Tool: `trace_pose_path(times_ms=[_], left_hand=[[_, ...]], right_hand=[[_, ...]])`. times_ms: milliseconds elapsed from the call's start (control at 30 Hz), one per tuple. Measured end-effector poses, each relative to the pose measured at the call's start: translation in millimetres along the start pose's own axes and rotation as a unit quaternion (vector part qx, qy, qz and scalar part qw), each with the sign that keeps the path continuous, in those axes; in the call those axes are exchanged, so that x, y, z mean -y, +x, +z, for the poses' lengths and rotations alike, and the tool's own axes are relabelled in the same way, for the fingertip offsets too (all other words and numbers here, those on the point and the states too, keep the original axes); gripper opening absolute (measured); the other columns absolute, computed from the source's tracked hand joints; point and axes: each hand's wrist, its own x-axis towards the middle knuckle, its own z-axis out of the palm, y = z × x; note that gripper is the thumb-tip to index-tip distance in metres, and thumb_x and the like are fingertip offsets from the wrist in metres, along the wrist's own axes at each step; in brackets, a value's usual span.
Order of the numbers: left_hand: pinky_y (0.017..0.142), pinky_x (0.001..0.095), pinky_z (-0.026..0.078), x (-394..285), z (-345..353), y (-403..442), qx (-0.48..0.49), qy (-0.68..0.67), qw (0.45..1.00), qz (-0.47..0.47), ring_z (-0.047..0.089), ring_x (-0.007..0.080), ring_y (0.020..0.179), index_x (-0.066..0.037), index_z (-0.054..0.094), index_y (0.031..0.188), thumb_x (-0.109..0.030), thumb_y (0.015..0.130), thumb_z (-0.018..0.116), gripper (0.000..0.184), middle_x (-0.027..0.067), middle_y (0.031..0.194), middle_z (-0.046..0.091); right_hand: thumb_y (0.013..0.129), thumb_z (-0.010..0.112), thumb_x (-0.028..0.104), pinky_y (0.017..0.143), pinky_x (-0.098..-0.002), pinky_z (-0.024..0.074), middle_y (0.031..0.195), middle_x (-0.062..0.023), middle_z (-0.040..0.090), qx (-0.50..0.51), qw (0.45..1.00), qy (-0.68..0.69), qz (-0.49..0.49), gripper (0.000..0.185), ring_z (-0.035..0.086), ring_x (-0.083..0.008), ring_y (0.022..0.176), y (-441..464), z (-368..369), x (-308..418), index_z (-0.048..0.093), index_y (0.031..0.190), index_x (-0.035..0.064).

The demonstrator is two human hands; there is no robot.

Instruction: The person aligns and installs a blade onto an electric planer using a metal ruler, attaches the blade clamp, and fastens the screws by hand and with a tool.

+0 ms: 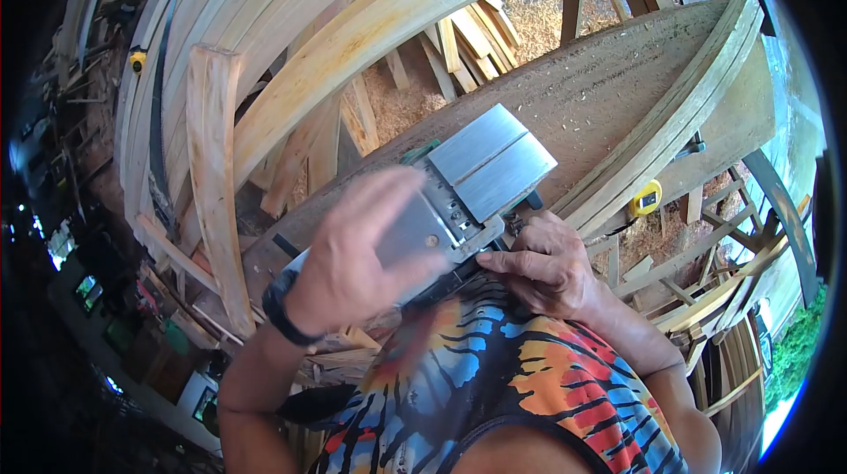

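An electric hand planer lies upside down in front of my body, its shiny metal sole facing up and the cutter slot crossing its middle. My left hand, blurred by motion, is over the rear part of the sole. Its fingers are stretched out and the thumb stands apart; I cannot tell whether the palm touches the metal. At the planer's near right side, my right hand has its fingers curled, with the thumb pressed to the black edge below the cutter slot. What lies under those fingers is hidden.
A broad plank extends behind the planer, with curved timbers on its right end. A yellow tape measure is at the right, another yellow tape measure at far left. Long curved boards arch overhead; shavings cover the ground.
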Motion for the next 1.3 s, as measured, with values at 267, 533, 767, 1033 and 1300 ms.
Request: trace_pose_path(times_ms=[267,533,767,1033,1300], left_hand=[[0.1,0.0358,0.052,89.2,-8.9,49.0,0.258,-0.17,0.918,-0.249,0.065,0.0259,0.12,0.008,0.056,0.14,-0.052,0.096,0.073,0.076,0.0217,0.132,0.066],[0.102,0.0316,0.052,105.1,9.0,32.1,0.248,-0.383,0.844,-0.282,0.067,0.0172,0.116,0.004,0.052,0.146,-0.041,0.089,0.083,0.079,0.0117,0.132,0.068],[0.095,0.0318,0.056,59.1,21.4,-0.2,0.192,-0.267,0.918,-0.222,0.069,0.0189,0.108,0.004,0.058,0.139,-0.061,0.083,0.083,0.089,0.0102,0.12,0.072],[0.089,0.031,0.054,20.2,50.2,-32.6,0.071,-0.036,0.986,-0.145,0.07,0.0177,0.099,0.009,0.063,0.128,-0.058,0.089,0.079,0.079,0.0149,0.108,0.074],[0.088,0.0329,0.054,-14.5,67.4,-44.5,0.03,-0.072,0.982,-0.173,0.071,0.0215,0.093,0.009,0.067,0.12,-0.056,0.089,0.079,0.073,0.016,0.099,0.075]], right_hand=[[0.076,0.082,0.007,0.062,-0.0386,0.0393,0.069,-0.0031,0.05,0.001,1.0,-0.017,-0.01,0.035,0.055,-0.0243,0.065,-1.4,0.2,-1.1,0.079,0.111,0.0115],[0.081,0.083,0.011,0.069,-0.0423,0.0483,0.072,-0.0066,0.056,-0.031,0.999,-0.034,-0.014,0.028,0.061,-0.0284,0.07,-11.8,2.1,3.9,0.08,0.109,0.0121],[0.091,0.079,0.01,0.064,-0.036,0.0519,0.082,-0.0088,0.07,-0.056,0.992,0.032,0.108,0.032,0.066,-0.021,0.071,-80.9,15.4,4.1,0.077,0.123,0.0104],[0.095,0.074,0.008,0.077,-0.0303,0.0567,0.098,-0.0111,0.077,-0.102,0.943,0.213,0.233,0.041,0.069,-0.0105,0.084,-116.7,40.6,15.8,0.069,0.135,0.0027],[0.091,0.075,0.01,0.079,-0.0349,0.0574,0.095,-0.0167,0.074,-0.051,0.963,0.149,0.217,0.05,0.071,-0.0183,0.086,-130.6,23.6,19.0,0.066,0.14,0.0048]])
